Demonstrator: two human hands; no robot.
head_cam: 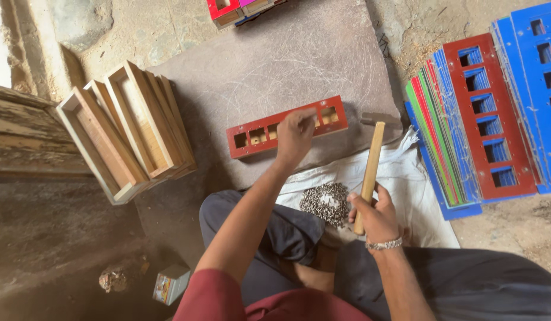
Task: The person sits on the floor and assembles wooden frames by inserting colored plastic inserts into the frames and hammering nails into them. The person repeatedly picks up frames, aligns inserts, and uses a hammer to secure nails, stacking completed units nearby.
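Note:
A long red box frame (251, 135) with several rectangular cut-outs lies on a grey stone slab (299, 65). My left hand (295, 135) rests on its middle, fingers pinched together over the top face; anything pinched there is too small to see. My right hand (376, 217) grips the wooden handle of a hammer (370, 169), whose metal head points away, just right of the frame's end. A pile of small dark nails (327, 203) lies on a white sack (406, 178) between my hands.
Several bare wooden box frames (127, 134) lean at the left. A stack of red, blue and green cut-out panels (489, 113) lies at the right. More coloured boxes (237, 10) sit at the top edge. A small carton (170, 283) stands by my knee.

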